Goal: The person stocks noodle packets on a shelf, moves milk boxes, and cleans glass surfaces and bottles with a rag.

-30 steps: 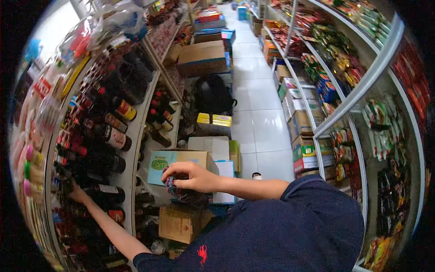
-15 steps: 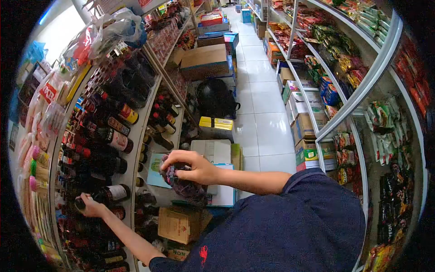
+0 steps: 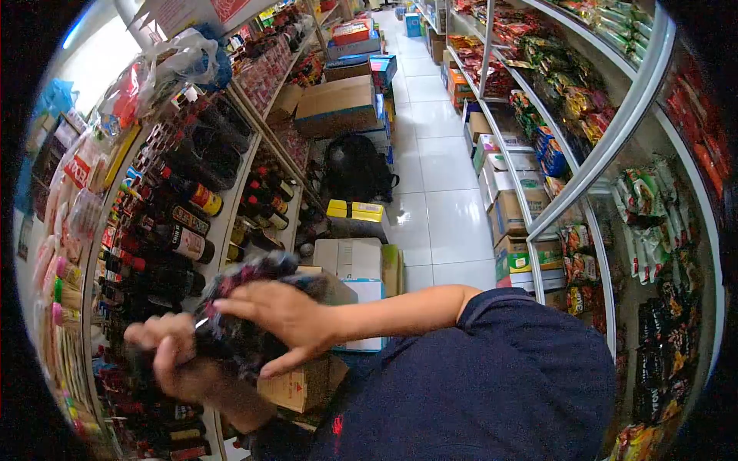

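A dark patterned cloth (image 3: 257, 269) with pink patches is bunched on the left side of the view, in front of the bottle shelf. My right hand (image 3: 288, 319) presses over it, fingers stretched along the cloth and thumb apart below. Close by on the left, my left hand (image 3: 173, 349) is blurred, its fingers curled around a dark bottle that is mostly hidden by hands and cloth. A bright glint shows between the two hands. Behind them, dark sauce bottles (image 3: 188, 242) with labels stand in rows on the shelf.
Plastic bags (image 3: 173, 65) hang at the upper left. Cartons (image 3: 338, 104), a black bag (image 3: 357, 169) and a yellow-topped box (image 3: 357, 215) line the left of the tiled aisle (image 3: 442, 165). Glass-fronted shelves with packets (image 3: 649, 192) stand at right; a brown carton (image 3: 296, 388) is below my hands.
My right hand has moved left and down with the cloth, meeting my left hand. My left hand, earlier around a bottle neck at the shelf, has come slightly right and turned.
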Motion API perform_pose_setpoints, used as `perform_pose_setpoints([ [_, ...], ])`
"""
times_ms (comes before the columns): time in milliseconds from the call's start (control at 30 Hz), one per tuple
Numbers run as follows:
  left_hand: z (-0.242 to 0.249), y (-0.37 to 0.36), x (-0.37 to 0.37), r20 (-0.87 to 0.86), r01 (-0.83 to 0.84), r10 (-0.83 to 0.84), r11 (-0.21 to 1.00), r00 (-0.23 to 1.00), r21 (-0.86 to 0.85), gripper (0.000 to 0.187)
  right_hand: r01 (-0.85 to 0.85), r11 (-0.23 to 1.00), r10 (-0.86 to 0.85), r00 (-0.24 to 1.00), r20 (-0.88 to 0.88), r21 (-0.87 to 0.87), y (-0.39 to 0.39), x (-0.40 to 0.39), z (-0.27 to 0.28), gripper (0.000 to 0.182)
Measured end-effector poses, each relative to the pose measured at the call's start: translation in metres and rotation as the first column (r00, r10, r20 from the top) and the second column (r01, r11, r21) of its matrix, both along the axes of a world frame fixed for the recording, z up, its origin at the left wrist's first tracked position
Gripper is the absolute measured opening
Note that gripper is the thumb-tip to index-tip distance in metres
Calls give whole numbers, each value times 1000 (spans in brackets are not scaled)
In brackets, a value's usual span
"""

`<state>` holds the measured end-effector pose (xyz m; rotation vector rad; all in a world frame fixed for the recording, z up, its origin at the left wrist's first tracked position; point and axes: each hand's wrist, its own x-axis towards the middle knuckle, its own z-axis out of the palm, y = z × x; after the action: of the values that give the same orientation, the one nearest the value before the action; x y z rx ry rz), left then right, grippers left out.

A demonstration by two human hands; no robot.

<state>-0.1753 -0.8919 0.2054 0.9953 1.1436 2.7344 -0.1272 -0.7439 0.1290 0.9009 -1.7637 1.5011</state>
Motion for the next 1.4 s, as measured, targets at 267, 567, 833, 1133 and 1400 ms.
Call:
perform_pose_setpoints([
  [267,-12,115,20,-201,460,-457,887,866,-39,25,-280,960,227,834,503,30,118,5,10,76],
  [567,-29,172,16,68,471,-472,882,879,31,25,-301,952,256,688,679,-55,196,48,-112,72],
  [833,-42,214,38,-2,182,-182,983,983,17,21,213,956,-266,920,287,202,200,58,-26,90],
  [1133,-29,202,51,52,-216,220,973,974,-76,21,659,747,-641,750,-165,91,162,28,-63,87],
  [1400,-28,165,32,-190,238,-220,968,957,78,23,-310,924,176,864,471,224,175,3,16,75],
])
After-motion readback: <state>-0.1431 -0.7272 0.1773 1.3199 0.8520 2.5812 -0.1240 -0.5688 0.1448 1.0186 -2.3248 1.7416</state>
